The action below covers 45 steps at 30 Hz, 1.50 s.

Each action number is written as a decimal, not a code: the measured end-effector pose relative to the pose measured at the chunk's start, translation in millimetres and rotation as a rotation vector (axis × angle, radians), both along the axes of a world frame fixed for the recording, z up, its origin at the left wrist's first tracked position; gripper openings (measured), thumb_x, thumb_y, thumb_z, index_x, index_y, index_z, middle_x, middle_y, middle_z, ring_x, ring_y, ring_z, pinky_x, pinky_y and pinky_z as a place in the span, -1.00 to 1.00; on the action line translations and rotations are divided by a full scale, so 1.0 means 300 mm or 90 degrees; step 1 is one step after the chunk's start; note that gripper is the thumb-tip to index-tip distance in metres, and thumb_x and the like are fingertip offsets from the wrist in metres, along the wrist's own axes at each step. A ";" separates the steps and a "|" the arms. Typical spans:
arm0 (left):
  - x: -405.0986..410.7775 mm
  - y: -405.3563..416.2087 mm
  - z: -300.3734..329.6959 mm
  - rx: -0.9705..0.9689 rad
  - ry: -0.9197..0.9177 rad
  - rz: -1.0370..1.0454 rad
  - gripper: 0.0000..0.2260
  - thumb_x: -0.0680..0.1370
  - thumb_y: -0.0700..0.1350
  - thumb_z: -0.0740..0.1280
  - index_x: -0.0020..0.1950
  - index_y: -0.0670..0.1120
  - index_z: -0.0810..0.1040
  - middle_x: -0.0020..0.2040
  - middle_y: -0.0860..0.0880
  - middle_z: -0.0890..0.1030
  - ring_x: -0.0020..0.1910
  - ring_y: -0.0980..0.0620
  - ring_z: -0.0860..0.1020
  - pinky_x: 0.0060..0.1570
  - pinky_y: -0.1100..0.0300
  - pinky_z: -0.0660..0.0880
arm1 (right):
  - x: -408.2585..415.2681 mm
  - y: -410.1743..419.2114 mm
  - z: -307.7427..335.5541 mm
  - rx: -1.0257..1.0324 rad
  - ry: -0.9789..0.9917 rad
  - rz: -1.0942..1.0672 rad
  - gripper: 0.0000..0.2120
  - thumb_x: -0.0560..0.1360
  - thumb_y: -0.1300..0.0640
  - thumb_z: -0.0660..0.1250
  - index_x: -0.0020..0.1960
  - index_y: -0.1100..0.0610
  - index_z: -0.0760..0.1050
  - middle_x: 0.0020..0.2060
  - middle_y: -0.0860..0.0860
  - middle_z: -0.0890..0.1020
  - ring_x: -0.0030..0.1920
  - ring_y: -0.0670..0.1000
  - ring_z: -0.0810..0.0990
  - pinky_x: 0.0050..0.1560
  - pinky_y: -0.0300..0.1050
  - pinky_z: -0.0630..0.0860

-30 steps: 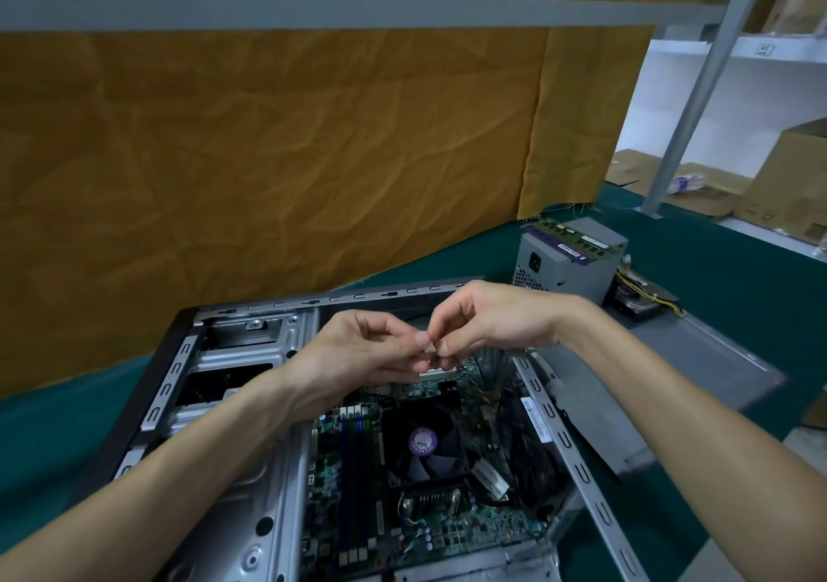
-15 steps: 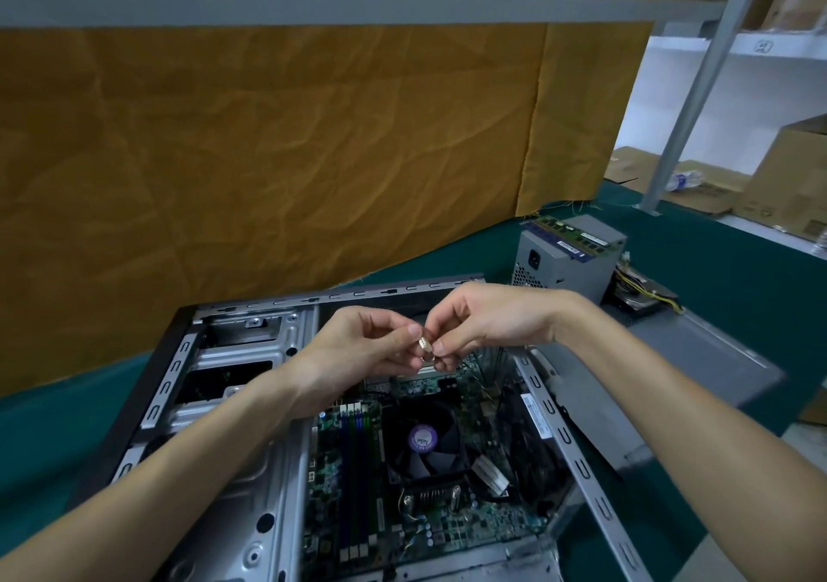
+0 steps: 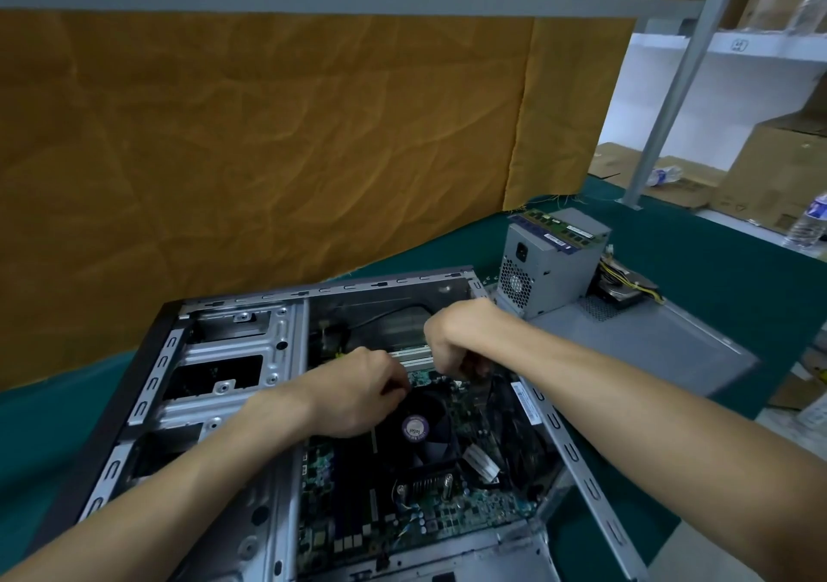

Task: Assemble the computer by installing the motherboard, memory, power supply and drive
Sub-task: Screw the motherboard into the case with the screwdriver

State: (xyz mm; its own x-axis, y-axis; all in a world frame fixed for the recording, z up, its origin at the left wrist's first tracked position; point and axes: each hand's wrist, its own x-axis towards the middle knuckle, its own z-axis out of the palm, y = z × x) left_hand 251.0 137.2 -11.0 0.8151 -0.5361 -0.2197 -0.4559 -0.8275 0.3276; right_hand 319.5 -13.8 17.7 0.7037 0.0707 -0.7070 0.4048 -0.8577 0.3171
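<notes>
While both forearms reach in from the near edge, the left hand (image 3: 358,396) sits low inside the open computer case (image 3: 232,358), knuckles up and fingers curled under at about ten o'clock from the round cooler fan (image 3: 418,429). Its fingertips are tucked out of sight, so I cannot tell whether they pinch anything. The right hand (image 3: 461,340) hovers just past it, at about twelve o'clock from the fan, wrist bent down and fingers bunched tight toward the board; what it holds, if anything, is hidden beneath the knuckles. The two hands are close but apart, with a strip of pale slots showing between them.

The motherboard (image 3: 429,505) lies flat in the floor of the case, green with small parts, the fan and a finned heatsink on top of it. The case rests on its side on the green counter (image 3: 716,268), drive bays on its left half.

At about two o'clock from the case the grey power supply (image 3: 550,264) stands on a grey side panel (image 3: 649,340), outside the case. Two memory sticks (image 3: 559,228) lie across its top. Just behind it, at three o'clock of the supply, a drive (image 3: 626,290) with yellow wires over it sits on the panel. A wrinkled brown cloth (image 3: 268,134) hangs at twelve o'clock behind everything, and cardboard boxes (image 3: 778,165) stand far off to the right.
</notes>
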 end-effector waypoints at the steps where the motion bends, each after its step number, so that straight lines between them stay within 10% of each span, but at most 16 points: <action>1: 0.000 0.000 -0.002 0.006 0.001 -0.002 -0.80 0.66 -0.09 0.22 0.09 -0.04 0.65 0.01 -0.01 0.69 -0.01 -0.01 0.63 0.05 -0.01 0.55 | 0.006 -0.001 -0.004 -0.017 0.013 0.001 -0.86 0.58 0.19 0.31 -0.14 0.15 0.58 -0.21 0.05 0.62 -0.30 0.04 0.54 -0.25 -0.12 0.49; 39: -0.011 -0.005 0.005 0.016 0.009 0.005 -0.80 0.65 -0.12 0.22 0.10 -0.02 0.64 0.00 0.00 0.68 -0.03 0.00 0.63 0.03 -0.04 0.57 | 0.086 -0.035 -0.106 0.082 0.092 -0.062 -0.80 0.59 0.17 0.43 -0.18 0.22 0.66 -0.33 0.07 0.69 -0.38 0.01 0.60 -0.07 -0.06 0.59; 45: -0.010 -0.007 0.001 0.030 0.010 0.000 -0.81 0.66 -0.10 0.22 0.12 -0.03 0.63 0.04 -0.02 0.67 0.01 -0.03 0.62 0.06 -0.05 0.57 | 0.076 -0.035 -0.104 0.105 0.089 -0.059 -0.74 0.57 0.15 0.46 0.16 0.32 0.67 -0.16 0.11 0.69 -0.26 0.03 0.61 0.08 -0.02 0.61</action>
State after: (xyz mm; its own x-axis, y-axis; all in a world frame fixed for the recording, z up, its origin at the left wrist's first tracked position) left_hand 248.1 135.2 -10.6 0.8112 -0.5246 -0.2584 -0.4507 -0.8424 0.2952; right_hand 342.2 -24.2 -13.4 0.6084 0.1324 -0.7825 0.3515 -0.9289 0.1162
